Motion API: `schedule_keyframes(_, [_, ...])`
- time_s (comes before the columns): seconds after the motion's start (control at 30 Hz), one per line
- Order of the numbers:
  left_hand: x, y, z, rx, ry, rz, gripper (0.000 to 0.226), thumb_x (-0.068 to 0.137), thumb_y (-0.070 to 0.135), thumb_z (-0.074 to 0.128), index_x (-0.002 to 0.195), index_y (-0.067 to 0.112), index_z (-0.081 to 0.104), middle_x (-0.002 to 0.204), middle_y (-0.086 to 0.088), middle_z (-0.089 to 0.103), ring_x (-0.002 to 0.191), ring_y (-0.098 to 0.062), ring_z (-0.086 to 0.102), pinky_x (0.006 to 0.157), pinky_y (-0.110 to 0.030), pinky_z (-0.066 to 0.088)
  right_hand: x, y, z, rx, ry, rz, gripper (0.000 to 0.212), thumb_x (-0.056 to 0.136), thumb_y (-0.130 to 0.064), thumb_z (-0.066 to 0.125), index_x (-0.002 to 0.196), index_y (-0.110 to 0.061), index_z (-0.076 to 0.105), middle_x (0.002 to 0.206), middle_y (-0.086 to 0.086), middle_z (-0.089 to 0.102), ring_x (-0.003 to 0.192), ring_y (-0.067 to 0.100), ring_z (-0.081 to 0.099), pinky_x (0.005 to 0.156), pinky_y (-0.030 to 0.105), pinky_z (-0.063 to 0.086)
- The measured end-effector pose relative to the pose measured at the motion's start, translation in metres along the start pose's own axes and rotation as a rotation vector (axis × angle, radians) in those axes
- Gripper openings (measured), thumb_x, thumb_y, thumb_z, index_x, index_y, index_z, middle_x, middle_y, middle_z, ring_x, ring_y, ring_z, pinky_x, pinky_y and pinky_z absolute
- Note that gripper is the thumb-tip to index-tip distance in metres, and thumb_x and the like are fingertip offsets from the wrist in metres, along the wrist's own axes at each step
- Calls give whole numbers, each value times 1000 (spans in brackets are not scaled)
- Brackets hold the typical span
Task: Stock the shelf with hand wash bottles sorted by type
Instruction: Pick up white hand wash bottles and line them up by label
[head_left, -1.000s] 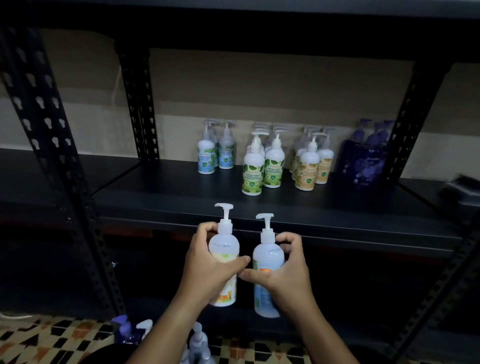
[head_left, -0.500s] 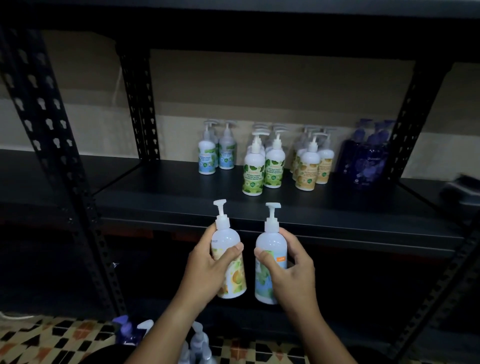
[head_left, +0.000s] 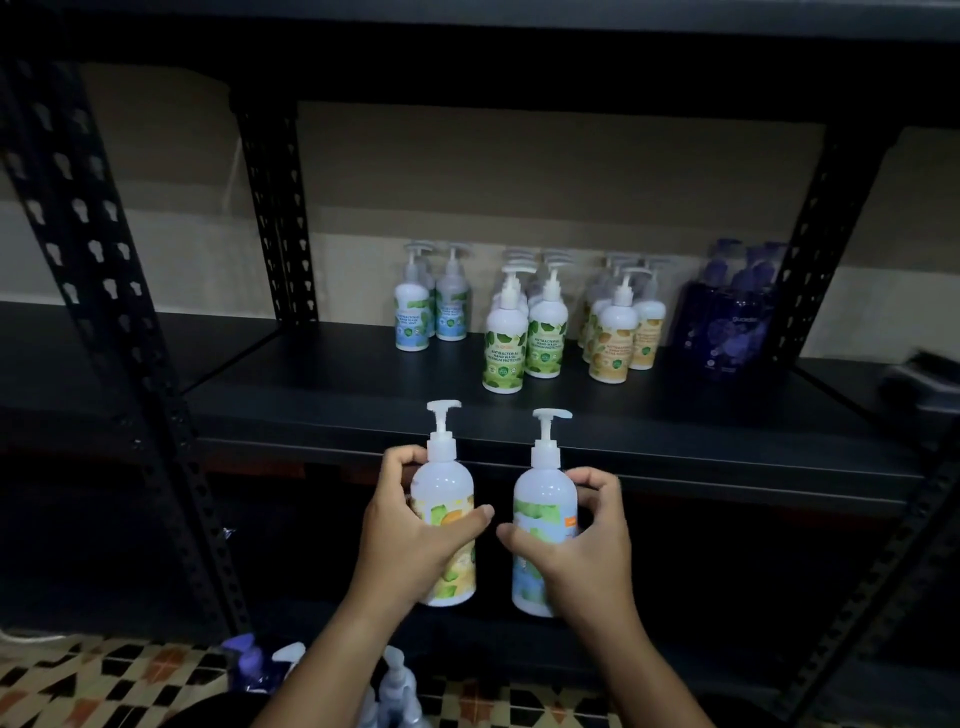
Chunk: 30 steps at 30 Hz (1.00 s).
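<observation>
Your left hand (head_left: 410, 540) grips the yellow-label bottle (head_left: 447, 525), your right hand (head_left: 587, 551) grips the blue-label bottle (head_left: 540, 519), both upright side by side. The shelf (head_left: 322, 395) with sorted bottles sits just beyond your hands.

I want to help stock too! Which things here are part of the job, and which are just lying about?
Part of the job:
left hand gripping yellow-label pump bottle
right hand gripping blue-label pump bottle
sorted bottle groups on the black metal shelf
spare bottles on the floor

Just lying about:
dark object at far right
patterned floor tiles
</observation>
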<state>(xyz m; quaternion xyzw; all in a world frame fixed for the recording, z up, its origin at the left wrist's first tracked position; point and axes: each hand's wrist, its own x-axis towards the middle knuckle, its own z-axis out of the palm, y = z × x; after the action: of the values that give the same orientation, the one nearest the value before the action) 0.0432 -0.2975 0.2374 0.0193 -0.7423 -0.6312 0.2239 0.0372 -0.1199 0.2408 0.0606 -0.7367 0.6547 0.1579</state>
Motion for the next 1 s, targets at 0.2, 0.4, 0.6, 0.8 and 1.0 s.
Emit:
schedule_keyframes(0.2, [3,5,2,-173,-56,-33,53,79,18,89,124,36,67,101,4,80,92,-17,78,84,-44,63,0,-1,1,111,4,-42,51,76,-4,84,115,-31,64,100,-8,73,87,12,73,77,36,63])
schedule_keyframes(0.4, [0,9,3,-228,-176,-40,48,98,22,67,140,42,51,114,8,75,106,-14,73,86,-32,57,2,0,2,138,-34,9,75,67,-9,93,128,-36,59,105,-6,73,88,16,73,75,33,62])
schedule_keyframes(0.6, [-2,8,0,-162,-184,2,78,73,29,92,137,47,50,106,7,73,95,-17,73,79,-32,60,-4,-5,1,128,-68,-2,73,61,-4,96,118,-26,58,115,0,65,87,6,72,66,20,57])
schedule_keyframes(0.8, [3,5,-5,-145,-135,44,84,67,16,95,130,56,57,116,4,71,98,-19,74,81,-36,62,-5,-7,-1,129,-62,-44,61,63,0,93,113,-24,67,100,-8,73,87,9,73,69,21,57])
schedule_keyframes(1.0, [-1,14,-7,-146,-48,86,79,68,3,94,128,44,63,110,16,77,99,-9,76,77,-27,62,-6,-7,1,143,-41,-71,64,65,1,92,119,-23,68,104,-12,75,93,8,73,74,20,58])
